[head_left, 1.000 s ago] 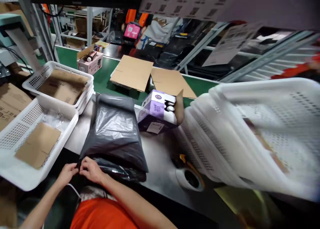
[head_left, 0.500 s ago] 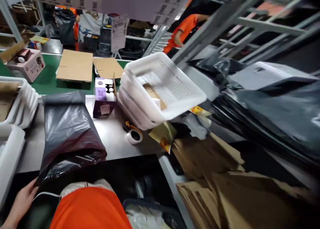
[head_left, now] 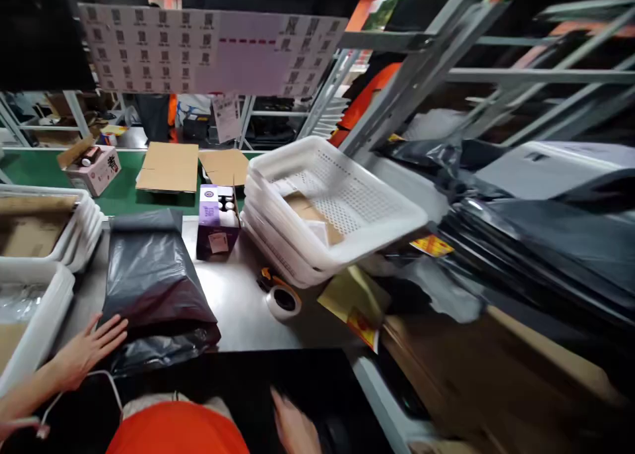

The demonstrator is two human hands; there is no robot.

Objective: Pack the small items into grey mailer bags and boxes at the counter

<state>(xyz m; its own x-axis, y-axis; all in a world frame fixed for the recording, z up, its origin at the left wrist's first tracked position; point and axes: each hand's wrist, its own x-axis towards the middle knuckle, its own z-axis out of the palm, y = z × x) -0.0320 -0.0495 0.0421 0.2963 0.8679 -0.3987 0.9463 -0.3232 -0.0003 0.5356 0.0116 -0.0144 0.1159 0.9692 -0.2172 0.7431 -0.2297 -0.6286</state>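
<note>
Black poly mailer [head_left: 156, 278]: filled, flat on steel surface [head_left: 238, 302], left of purple box [head_left: 217, 221]. Open end looks unsealed; sealing left. Left hand [head_left: 86, 348] fingers spread flat at mailer's near-left edge. Right hand [head_left: 292, 427] low, blurred; fingers unclear.

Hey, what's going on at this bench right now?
A person in an orange top stands at a metal packing bench. Their left hand lies flat, fingers spread, on the near edge of a black plastic mailer bag. Their right hand is low by the bench's front edge, blurred, holding nothing that I can make out. Behind the bag stands an open purple box, and to its right a stack of white baskets with a tape roll in front.
</note>
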